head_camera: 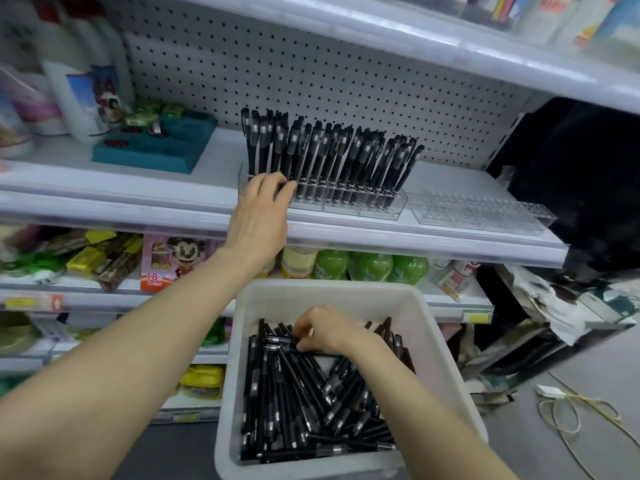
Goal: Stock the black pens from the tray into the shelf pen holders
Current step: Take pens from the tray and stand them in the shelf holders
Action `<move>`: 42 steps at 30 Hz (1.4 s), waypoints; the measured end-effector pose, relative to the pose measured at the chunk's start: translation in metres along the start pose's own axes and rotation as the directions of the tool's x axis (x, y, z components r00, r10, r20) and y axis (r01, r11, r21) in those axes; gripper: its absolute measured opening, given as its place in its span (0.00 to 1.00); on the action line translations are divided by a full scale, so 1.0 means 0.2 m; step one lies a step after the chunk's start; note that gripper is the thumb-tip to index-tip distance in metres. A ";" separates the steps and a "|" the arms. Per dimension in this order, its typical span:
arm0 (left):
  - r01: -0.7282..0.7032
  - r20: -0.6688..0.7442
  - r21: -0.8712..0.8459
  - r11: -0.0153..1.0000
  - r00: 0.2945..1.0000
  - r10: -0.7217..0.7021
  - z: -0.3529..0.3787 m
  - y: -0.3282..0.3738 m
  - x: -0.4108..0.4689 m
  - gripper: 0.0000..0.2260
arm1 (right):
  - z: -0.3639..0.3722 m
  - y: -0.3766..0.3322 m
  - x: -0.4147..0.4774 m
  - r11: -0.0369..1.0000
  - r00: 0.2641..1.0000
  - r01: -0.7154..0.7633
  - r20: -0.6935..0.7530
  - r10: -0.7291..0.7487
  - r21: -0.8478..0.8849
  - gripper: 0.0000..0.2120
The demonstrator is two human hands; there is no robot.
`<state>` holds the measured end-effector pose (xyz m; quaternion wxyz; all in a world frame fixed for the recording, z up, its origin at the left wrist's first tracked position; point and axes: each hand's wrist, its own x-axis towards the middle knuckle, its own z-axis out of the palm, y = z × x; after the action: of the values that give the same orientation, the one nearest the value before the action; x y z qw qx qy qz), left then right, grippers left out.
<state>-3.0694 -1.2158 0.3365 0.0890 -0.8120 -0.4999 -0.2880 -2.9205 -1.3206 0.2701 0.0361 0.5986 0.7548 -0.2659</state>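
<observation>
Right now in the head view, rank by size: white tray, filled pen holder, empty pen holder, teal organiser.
1. White tray, nearest the camera.
2. Filled pen holder.
3. Empty pen holder and teal organiser look alike.

The pink cardboard box with a cartoon figure (173, 261) on the lower shelf (104, 299) reads "18" above "Color" at its bottom left corner. White print runs along the black pens (332, 157) standing in the clear plastic pen holder (377, 209), too blurred to read.
</observation>
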 end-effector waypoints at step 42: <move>-0.039 -0.070 -0.012 0.999 0.997 0.038 0.02 -0.04 0.04 0.26 | -0.79 -0.18 0.33 0.972 0.505 0.076 -0.849 0.154 0.222 0.11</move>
<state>-3.0722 -1.2039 0.3355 0.1065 -0.8114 -0.4787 -0.3179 -2.9306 -1.1966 0.3925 -0.4074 0.6682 0.6223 -0.0178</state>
